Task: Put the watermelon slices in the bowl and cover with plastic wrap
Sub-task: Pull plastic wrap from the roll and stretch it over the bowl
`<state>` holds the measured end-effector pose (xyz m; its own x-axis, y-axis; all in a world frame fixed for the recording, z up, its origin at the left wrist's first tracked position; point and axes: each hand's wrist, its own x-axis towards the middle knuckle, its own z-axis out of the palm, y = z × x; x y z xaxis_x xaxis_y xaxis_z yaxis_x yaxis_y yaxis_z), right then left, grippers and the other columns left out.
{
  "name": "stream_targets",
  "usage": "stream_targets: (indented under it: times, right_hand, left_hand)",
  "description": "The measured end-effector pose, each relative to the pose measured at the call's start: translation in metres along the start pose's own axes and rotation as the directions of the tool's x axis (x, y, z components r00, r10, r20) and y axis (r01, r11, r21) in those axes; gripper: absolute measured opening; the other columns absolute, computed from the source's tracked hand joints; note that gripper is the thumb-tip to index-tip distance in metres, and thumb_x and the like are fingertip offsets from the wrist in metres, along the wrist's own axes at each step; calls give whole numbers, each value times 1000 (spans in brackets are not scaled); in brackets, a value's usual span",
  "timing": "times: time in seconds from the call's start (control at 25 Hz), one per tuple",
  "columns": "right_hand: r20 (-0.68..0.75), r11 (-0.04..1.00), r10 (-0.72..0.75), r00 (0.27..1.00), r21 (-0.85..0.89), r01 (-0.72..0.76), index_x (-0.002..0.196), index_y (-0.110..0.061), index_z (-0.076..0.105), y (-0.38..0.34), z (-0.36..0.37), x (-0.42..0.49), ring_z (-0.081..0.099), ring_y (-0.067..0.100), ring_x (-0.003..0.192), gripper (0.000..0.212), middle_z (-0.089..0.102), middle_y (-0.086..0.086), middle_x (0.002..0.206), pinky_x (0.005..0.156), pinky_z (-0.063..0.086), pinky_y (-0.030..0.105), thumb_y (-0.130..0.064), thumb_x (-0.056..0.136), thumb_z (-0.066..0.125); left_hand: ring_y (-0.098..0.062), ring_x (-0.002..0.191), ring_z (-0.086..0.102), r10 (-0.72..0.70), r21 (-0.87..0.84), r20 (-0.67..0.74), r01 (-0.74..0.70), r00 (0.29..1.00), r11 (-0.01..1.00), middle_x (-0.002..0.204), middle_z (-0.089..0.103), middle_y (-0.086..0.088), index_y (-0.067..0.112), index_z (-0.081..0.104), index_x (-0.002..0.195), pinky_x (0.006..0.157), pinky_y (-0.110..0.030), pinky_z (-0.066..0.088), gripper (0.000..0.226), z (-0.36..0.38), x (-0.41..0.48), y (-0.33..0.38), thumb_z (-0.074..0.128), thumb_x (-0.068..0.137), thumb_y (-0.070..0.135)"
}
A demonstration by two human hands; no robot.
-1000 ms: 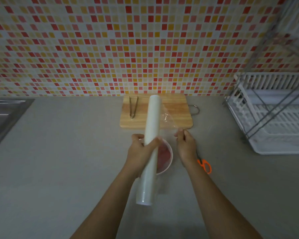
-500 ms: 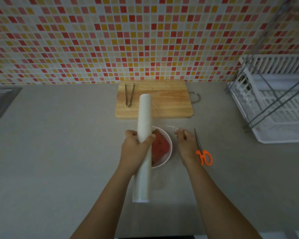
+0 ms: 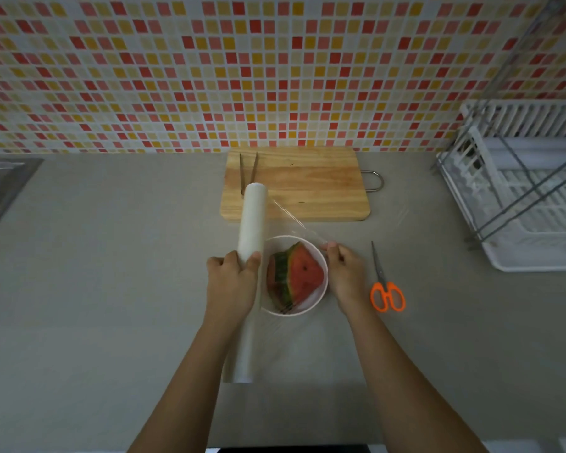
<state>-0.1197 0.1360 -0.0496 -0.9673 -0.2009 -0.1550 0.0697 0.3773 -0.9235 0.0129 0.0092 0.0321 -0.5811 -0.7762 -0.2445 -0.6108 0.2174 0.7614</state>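
Note:
A white bowl (image 3: 321,256) on the grey counter holds several watermelon slices (image 3: 296,277), red flesh up and green rind to the left. My left hand (image 3: 231,277) grips the long white roll of plastic wrap (image 3: 251,220) just left of the bowl, the roll pointing away from me. My right hand (image 3: 345,274) pinches the free edge of the clear film (image 3: 290,219) at the bowl's right rim. The film stretches from the roll across the top of the bowl.
A wooden cutting board (image 3: 307,188) with metal tongs (image 3: 248,170) lies behind the bowl. Orange-handled scissors (image 3: 384,286) lie right of my right hand. A white dish rack (image 3: 523,191) stands at the right, a sink edge (image 3: 0,188) at the far left.
The roll has shifted left off the bowl, uncovering the watermelon. My right hand has drawn the film out to the right over the bowl.

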Motion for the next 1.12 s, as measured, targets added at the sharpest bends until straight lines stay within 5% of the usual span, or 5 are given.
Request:
stream_targets:
  times: [0.32, 0.48, 0.64, 0.76, 1.12]
  right_hand:
    - [-24, 996, -71, 997, -51, 70, 98, -7, 69, 1, 1, 1, 64, 26, 89, 34, 72, 14, 93, 73, 43, 28, -27, 97, 42]
    - [-25, 998, -61, 998, -22, 61, 93, -9, 70, 3, 2, 1, 64, 26, 83, 34, 71, 12, 84, 72, 46, 33, -29, 96, 43]
    - [-16, 998, -48, 999, -32, 48, 97, -7, 69, 3, 2, 2, 64, 28, 86, 37, 71, 15, 88, 78, 50, 40, -32, 96, 42]
    - [9, 999, -23, 1000, -24, 24, 95, -6, 69, 4, 3, 1, 64, 29, 88, 38, 71, 15, 89, 80, 50, 40, -31, 96, 41]
    - [135, 817, 388, 912, 407, -408, 125, -26, 55, -2, 15, -8, 59, 19, 107, 40, 62, 0, 118, 96, 49, 41, -46, 91, 50]
  left_hand:
    - [-28, 102, 55, -44, -69, 166, 56, 985, 996, 126, 55, -10, 31, 22, 148, 82, -36, 42, 62, -14, 2, -9, 39, 93, 55]
    - [-22, 91, 61, -69, -95, 90, 77, 994, 992, 107, 62, -1, 20, 46, 126, 71, -32, 48, 62, -19, 6, -15, 68, 78, 53]
    - [-20, 83, 59, 5, -65, 38, -3, 999, 998, 85, 60, 9, 19, 59, 112, 65, -31, 45, 39, -21, 10, -20, 63, 84, 46]
    - [-20, 86, 63, -16, -147, 89, 29, 996, 989, 94, 67, 0, 19, 63, 105, 72, -35, 50, 29, -19, 10, -30, 61, 87, 42]
    - [-24, 98, 67, -19, -389, 237, 113, 971, 914, 112, 70, -3, 26, 61, 121, 81, -40, 55, 50, -20, 15, -48, 61, 76, 48]
